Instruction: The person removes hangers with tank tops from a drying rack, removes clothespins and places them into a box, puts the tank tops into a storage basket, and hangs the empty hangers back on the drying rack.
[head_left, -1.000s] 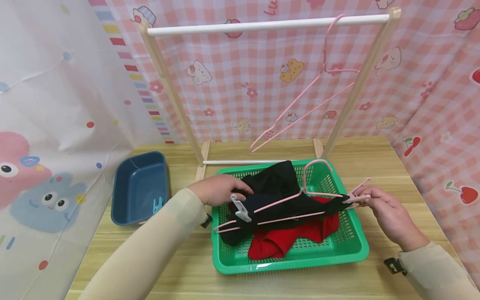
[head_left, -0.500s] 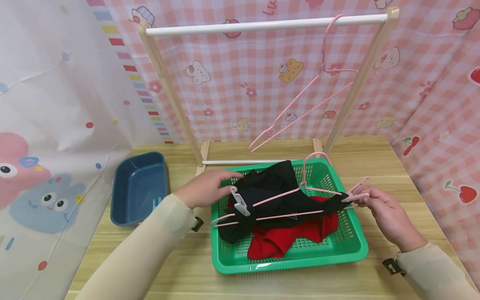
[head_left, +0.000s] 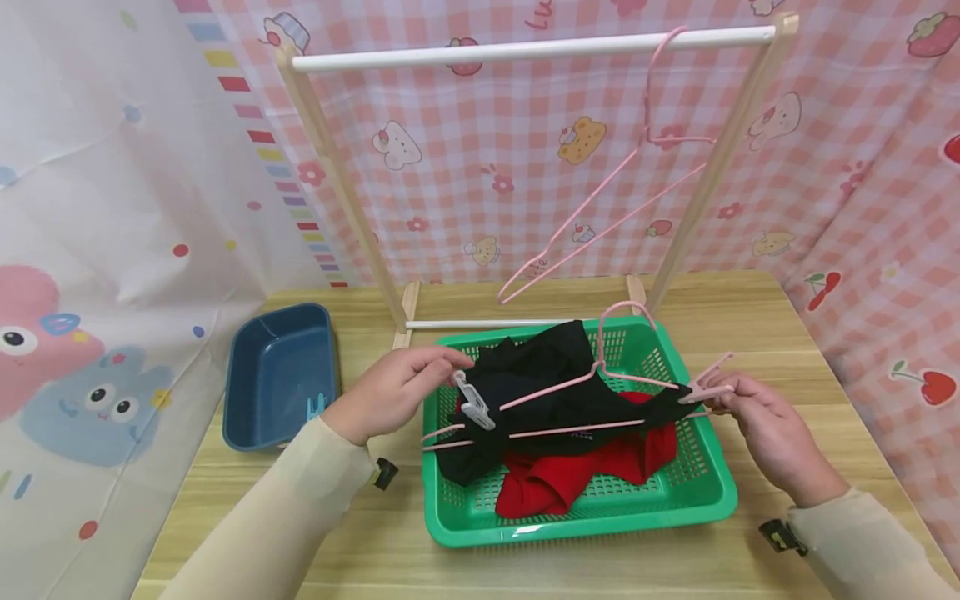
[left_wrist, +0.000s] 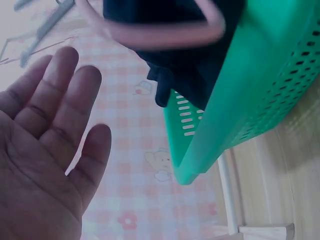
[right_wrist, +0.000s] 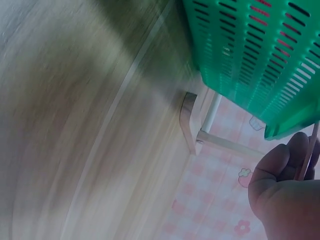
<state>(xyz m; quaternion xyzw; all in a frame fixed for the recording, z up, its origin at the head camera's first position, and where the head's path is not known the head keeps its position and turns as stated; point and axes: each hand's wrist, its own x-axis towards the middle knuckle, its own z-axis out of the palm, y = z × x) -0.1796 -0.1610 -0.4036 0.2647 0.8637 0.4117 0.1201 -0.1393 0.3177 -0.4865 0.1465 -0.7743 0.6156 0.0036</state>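
Note:
In the head view a black garment (head_left: 543, 358) lies on a pink hanger (head_left: 547, 391) over the green basket (head_left: 585, 533). A light grey clothespin (head_left: 476, 406) clips the garment near the hanger's left end. My left hand (head_left: 393, 392) is beside that clothespin, thumb close to its upper end; in the left wrist view its fingers (left_wrist: 85, 95) are spread and relaxed. At the hanger's right end my right hand (head_left: 772, 429) pinches a pink clothespin (head_left: 708, 394) set on the garment's edge. The right wrist view shows its fingers (right_wrist: 275, 160) curled by the basket rim.
Red cloth (head_left: 555, 479) lies inside the basket. Behind stands a wooden rack with a white bar (head_left: 480, 55), where another pink hanger (head_left: 592, 200) hangs. A blue bin (head_left: 281, 379) with light blue clothespins (head_left: 315, 407) sits on the left.
My left hand has drawn back left, from over the garment to beside the grey clothespin. Hanger and grey clothespin have shifted slightly left; my right hand has kept its pinch.

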